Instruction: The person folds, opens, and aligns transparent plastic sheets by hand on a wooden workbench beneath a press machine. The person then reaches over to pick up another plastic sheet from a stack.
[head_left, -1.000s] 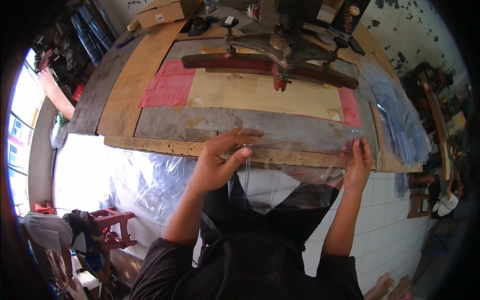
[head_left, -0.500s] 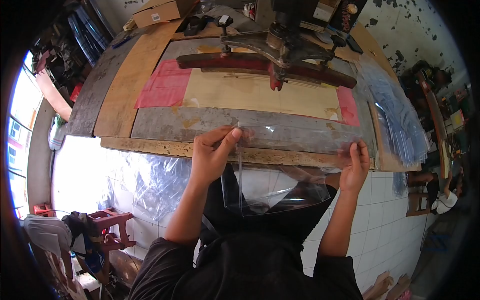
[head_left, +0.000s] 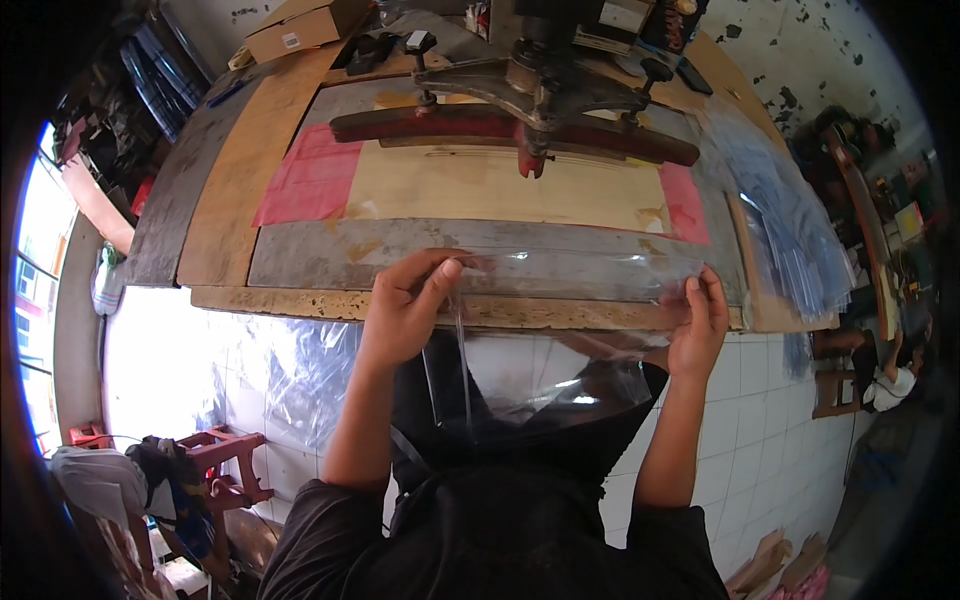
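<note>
Film [head_left: 560,335], clear and glossy, held out between two hands at the near edge of a table [head_left: 300,302]. Pinched near its upper left corner between thumb and fingers of the left hand [head_left: 405,310]; gripped at the upper right between thumb and curled fingers of the right hand [head_left: 700,325]. Seen against the table along the top, hanging lower down in front of a black-clad lap [head_left: 520,490], with bright glints and a long crease on its left side.

Just beyond the hands, a stained grey board [head_left: 300,255] bearing a yellow sheet [head_left: 490,195], flanked by a pink patch at either end. Over the sheet, a dark metal press [head_left: 515,130] with a long, worn red bar.

To the right on the table, a loose pile [head_left: 790,220] of bluish clear plastic; at the far right corner, a phone [head_left: 693,77]. At the far left, a cardboard box [head_left: 300,35] and a blue pen [head_left: 226,94].

Below, white tiles [head_left: 740,400], with crumpled plastic [head_left: 300,380] and a red stool [head_left: 225,465] to the left. At the right margin, small and blurred, another person [head_left: 890,385] in a white top.
</note>
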